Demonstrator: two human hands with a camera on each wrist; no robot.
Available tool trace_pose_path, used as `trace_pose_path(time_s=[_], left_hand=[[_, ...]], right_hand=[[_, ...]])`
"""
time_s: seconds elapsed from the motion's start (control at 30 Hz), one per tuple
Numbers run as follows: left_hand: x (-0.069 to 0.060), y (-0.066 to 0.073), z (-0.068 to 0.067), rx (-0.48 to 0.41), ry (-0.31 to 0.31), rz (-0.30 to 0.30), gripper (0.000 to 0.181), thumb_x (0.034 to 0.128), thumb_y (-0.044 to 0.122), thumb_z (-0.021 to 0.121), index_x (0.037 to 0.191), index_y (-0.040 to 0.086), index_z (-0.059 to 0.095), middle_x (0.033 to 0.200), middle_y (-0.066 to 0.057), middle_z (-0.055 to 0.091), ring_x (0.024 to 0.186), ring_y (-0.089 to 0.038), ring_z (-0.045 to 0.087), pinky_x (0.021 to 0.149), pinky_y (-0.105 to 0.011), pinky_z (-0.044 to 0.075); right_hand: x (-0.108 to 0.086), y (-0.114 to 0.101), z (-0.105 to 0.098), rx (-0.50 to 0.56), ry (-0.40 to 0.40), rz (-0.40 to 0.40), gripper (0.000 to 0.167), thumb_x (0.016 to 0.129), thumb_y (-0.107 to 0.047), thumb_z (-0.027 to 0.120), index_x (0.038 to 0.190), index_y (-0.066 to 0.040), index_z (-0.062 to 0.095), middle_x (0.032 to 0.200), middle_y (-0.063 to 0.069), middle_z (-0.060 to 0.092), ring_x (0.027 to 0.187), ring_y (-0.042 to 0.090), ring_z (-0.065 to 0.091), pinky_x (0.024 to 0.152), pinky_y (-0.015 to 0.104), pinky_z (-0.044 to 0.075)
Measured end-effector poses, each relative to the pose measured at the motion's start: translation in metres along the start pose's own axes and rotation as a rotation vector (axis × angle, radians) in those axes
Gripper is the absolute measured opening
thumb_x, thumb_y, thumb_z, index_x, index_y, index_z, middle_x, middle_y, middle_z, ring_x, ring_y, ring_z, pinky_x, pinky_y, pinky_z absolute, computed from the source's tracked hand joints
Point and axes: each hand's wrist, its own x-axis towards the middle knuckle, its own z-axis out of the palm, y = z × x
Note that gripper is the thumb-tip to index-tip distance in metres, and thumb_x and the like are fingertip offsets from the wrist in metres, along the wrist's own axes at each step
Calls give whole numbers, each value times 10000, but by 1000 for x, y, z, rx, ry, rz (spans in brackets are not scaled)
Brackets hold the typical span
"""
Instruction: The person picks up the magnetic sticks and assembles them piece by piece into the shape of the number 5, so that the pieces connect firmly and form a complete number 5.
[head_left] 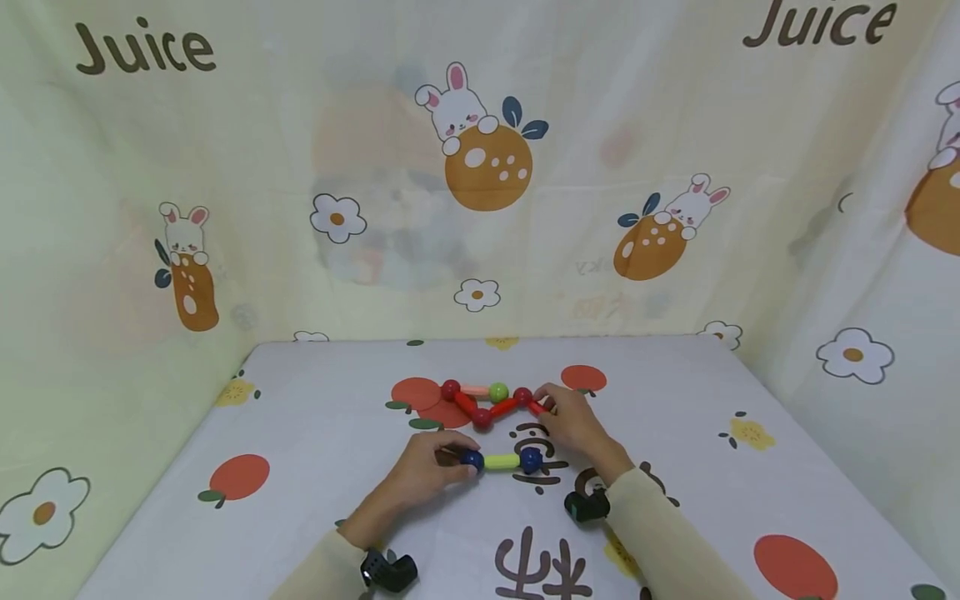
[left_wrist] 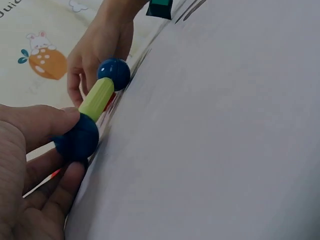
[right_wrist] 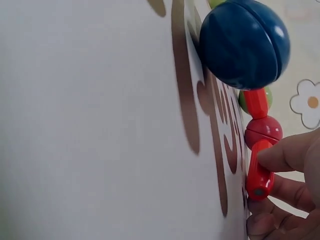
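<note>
In the head view my left hand (head_left: 420, 471) pinches a dark blue ball (head_left: 472, 460) between thumb and fingers. A yellow-green rod (head_left: 502, 462) joins it to a second blue ball (head_left: 531, 460). Behind them, my right hand (head_left: 573, 421) grips a short red rod (right_wrist: 257, 180), whose far end meets a red ball (head_left: 522, 397). From that ball a zigzag of red rods runs left through a middle red ball (head_left: 482, 418) to another red ball (head_left: 451, 390). A pink rod (head_left: 475, 390) extends from the left ball to a green ball (head_left: 498, 392).
A white cloth (head_left: 315, 517) printed with fruit and dark lettering covers the table. Behind it hangs a pale curtain (head_left: 570, 250) with rabbits and flowers. Each wrist wears a dark camera, one of them the left wrist camera (head_left: 388, 571).
</note>
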Motion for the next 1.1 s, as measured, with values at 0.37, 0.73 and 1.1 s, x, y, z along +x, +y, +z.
trace_pose_path(time_s=[0.37, 0.73, 1.1], left_hand=[[4, -5, -6, 10, 8, -32, 254, 904, 170, 767, 1158, 158, 762, 1063, 45, 712, 971, -160, 654, 875, -289, 571], [5, -5, -10, -7, 10, -3, 246, 922, 164, 747, 1165, 124, 758, 1067, 21, 720, 985, -174, 650, 886, -289, 563], [3, -5, -9, -17, 21, 9, 252, 934, 179, 735, 1177, 112, 754, 1090, 17, 723, 989, -157, 659, 887, -278, 567]], right_hand=[[-16, 17, -4, -27, 73, 16, 259, 932, -80, 687, 1189, -63, 656, 960, 95, 647, 830, 235, 569, 759, 367, 556], [-29, 13, -15, -98, 53, 4, 250, 919, -105, 693, 1161, -54, 657, 846, 66, 621, 768, 230, 552, 681, 338, 512], [-36, 7, -26, -159, -41, 63, 234, 899, -144, 711, 1114, -82, 643, 835, 65, 613, 767, 241, 560, 643, 337, 506]])
